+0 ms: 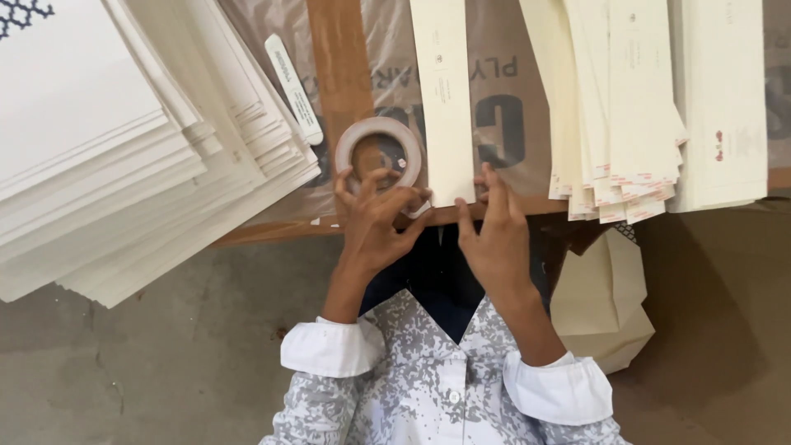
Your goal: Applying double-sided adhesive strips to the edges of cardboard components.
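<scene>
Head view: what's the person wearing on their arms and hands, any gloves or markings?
No gloves: the left hand and right hand are bare, with no rings or watch showing. Both arms wear long sleeves in a white fabric with a mottled grey print, ending in plain white turned-back cuffs. A buttoned front placket in the same print runs between them.

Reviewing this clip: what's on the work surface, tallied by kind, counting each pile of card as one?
Tape roll, at the left hand: 1
Single cream strip, at the right hand: 1
White pen-like stick: 1
Piles of cream card (left stack, fanned strips, right pile): 3
Total: 6
</scene>
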